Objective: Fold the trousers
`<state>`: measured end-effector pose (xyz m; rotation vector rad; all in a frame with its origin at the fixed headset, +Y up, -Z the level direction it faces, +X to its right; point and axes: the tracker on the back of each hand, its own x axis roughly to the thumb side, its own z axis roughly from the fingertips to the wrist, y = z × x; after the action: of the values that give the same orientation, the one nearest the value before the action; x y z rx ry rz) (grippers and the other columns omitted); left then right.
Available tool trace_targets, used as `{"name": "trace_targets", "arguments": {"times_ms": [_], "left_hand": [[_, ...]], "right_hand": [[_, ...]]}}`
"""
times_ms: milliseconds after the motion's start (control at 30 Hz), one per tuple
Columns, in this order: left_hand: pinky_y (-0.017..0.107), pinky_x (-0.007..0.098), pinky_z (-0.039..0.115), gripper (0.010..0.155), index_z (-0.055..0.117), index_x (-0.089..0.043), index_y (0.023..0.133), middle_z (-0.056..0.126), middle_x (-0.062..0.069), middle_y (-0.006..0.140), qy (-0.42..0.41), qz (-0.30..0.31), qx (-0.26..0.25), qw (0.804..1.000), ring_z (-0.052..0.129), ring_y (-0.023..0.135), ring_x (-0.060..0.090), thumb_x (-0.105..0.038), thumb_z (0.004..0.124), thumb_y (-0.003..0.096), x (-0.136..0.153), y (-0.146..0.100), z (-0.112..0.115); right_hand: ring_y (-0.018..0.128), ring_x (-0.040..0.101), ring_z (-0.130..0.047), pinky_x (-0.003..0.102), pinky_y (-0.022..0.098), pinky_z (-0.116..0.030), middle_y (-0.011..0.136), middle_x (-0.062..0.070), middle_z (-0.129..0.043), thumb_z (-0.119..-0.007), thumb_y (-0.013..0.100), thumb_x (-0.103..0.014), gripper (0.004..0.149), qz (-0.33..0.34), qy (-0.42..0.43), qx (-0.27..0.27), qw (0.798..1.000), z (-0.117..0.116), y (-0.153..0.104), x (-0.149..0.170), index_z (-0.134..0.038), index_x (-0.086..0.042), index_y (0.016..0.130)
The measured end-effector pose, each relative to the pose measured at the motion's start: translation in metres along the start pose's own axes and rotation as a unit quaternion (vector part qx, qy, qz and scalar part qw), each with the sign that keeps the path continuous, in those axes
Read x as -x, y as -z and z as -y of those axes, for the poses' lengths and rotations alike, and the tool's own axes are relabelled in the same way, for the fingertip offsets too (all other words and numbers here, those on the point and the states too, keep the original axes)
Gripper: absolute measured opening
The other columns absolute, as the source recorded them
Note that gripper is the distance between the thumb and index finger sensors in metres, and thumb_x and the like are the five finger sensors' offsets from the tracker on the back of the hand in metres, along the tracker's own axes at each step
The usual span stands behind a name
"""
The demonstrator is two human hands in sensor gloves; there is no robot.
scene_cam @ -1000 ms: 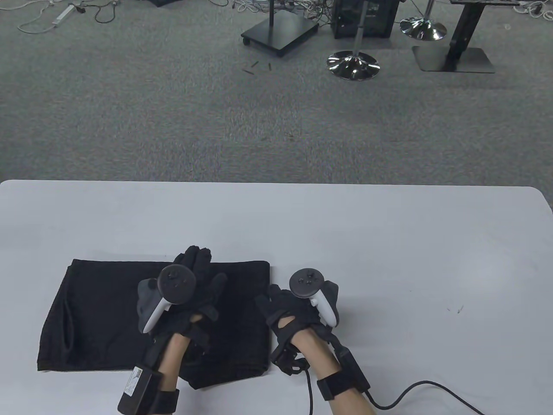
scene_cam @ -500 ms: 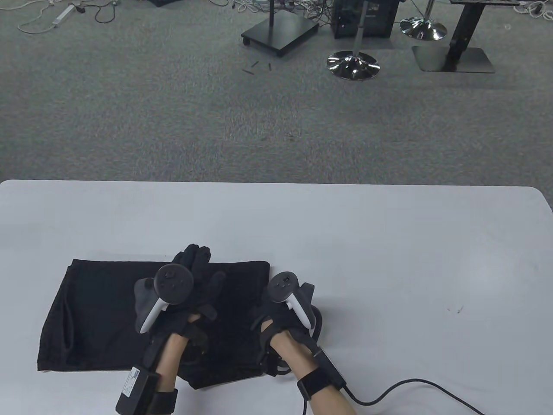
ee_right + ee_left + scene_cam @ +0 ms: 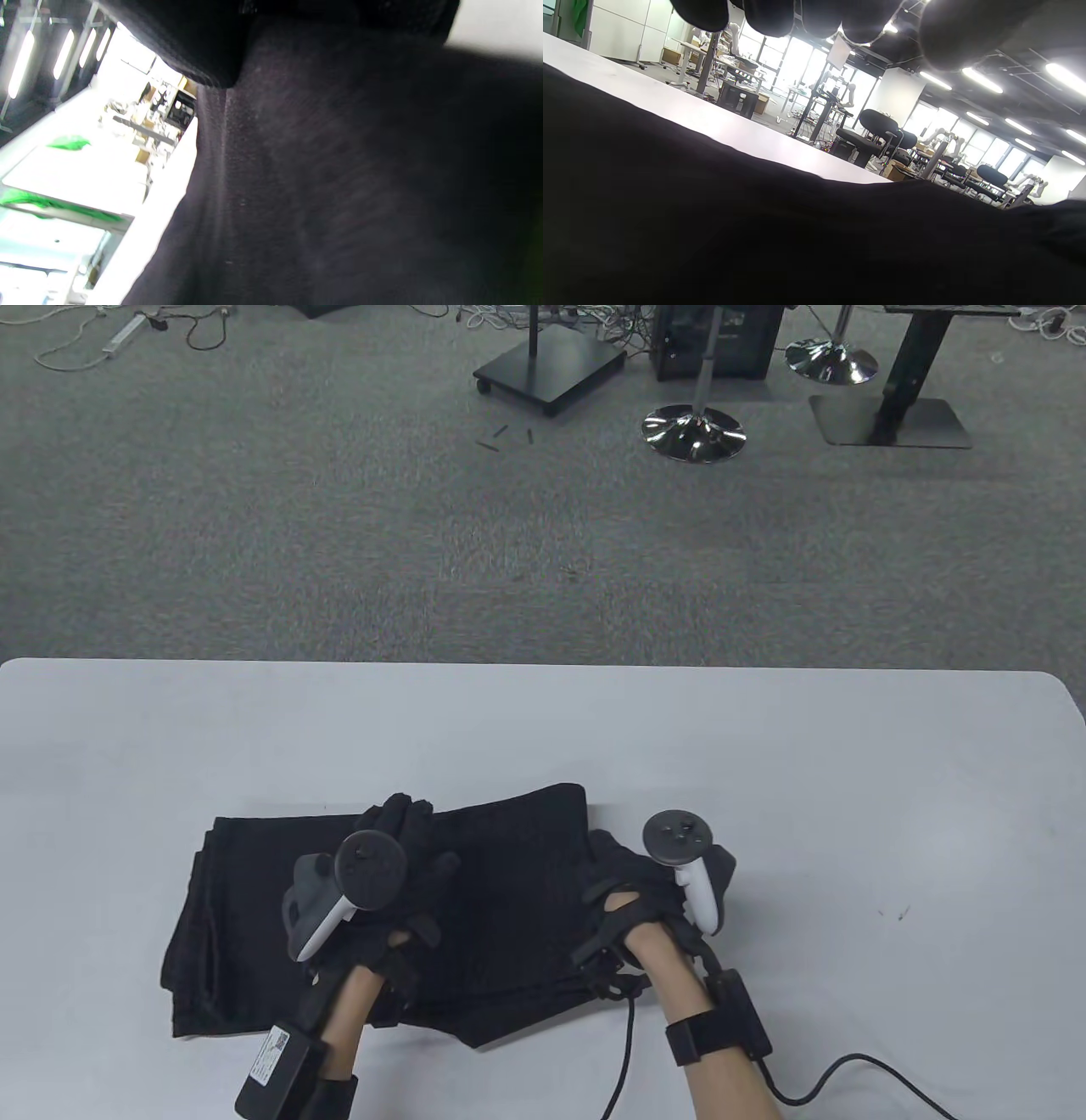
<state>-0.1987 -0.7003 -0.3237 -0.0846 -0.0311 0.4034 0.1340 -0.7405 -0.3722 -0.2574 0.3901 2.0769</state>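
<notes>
table view, step: i am judging this as the closing stage of the fold, the black trousers [image 3: 492, 916] lying as a compact bundle near the front edge of the white table [image 3: 764, 780], left of centre; the bundle looks skewed, its right end angled away from me.
table view, next move: i am guessing it calls for squaring the edges and pressing the layers flat.
table view, left hand: my left hand [image 3: 399, 857] is lying on top of the bundle, fingers stretched out flat and reaching toward its far edge, pressing rather than gripping.
table view, right hand: my right hand [image 3: 624, 891] is sitting at the bundle's right edge, touching the cloth; whether the fingers are pinching it i cannot tell, since glove and cloth are both black.
left wrist view: dark fabric is filling the lower half; my gloved fingertips [image 3: 772, 15] are hanging spread along the top, closing on nothing.
right wrist view: cloth is filling most of the frame, with a gloved finger [image 3: 199, 46] at the top lying against it; how far this hand is closed i cannot tell.
</notes>
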Motion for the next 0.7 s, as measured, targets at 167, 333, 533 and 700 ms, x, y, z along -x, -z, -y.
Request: {"name": "trace_targets", "arguments": {"times_ms": [167, 333, 533, 700], "left_hand": [[0.085, 0.063, 0.044, 0.079, 0.041, -0.035, 0.118, 0.033, -0.009, 0.125, 0.042, 0.019, 0.042, 0.998, 0.038, 0.123, 0.031, -0.064, 0.075, 0.0527, -0.007, 0.004, 0.014], [0.086, 0.063, 0.042, 0.082, 0.040, -0.035, 0.119, 0.032, -0.009, 0.125, 0.073, 0.027, 0.089, 0.993, 0.036, 0.123, 0.031, -0.064, 0.078, 0.0514, -0.012, 0.008, 0.028], [0.086, 0.064, 0.039, 0.084, 0.038, -0.036, 0.119, 0.029, -0.010, 0.125, 0.101, 0.036, 0.164, 0.981, 0.032, 0.123, 0.031, -0.063, 0.080, 0.0509, -0.014, 0.012, 0.046], [0.086, 0.065, 0.038, 0.087, 0.037, -0.035, 0.119, 0.028, -0.010, 0.125, 0.136, 0.016, 0.199, 0.970, 0.030, 0.123, 0.031, -0.063, 0.083, 0.0499, -0.008, 0.013, 0.054]], "right_hand": [[0.064, 0.028, -0.087, 0.053, 0.053, -0.072, 0.082, 0.006, -0.083, -0.078, 0.051, -0.029, 0.055, 0.014, 0.057, 0.024, 0.998, 0.064, -0.009, 0.008, -0.056, -0.021, 0.101], [0.064, 0.028, -0.087, 0.053, 0.053, -0.072, 0.081, 0.006, -0.084, -0.078, 0.051, -0.029, 0.054, 0.013, 0.074, 0.069, 0.995, 0.123, -0.024, 0.016, -0.058, -0.021, 0.101], [0.063, 0.028, -0.087, 0.054, 0.053, -0.072, 0.081, 0.007, -0.084, -0.078, 0.051, -0.029, 0.054, 0.013, 0.075, 0.109, 0.991, 0.167, -0.040, 0.019, -0.058, -0.020, 0.101], [0.063, 0.028, -0.087, 0.054, 0.053, -0.072, 0.081, 0.007, -0.084, -0.078, 0.051, -0.029, 0.054, 0.010, 0.054, 0.125, 0.991, 0.185, -0.050, 0.016, -0.058, -0.020, 0.101]]}}
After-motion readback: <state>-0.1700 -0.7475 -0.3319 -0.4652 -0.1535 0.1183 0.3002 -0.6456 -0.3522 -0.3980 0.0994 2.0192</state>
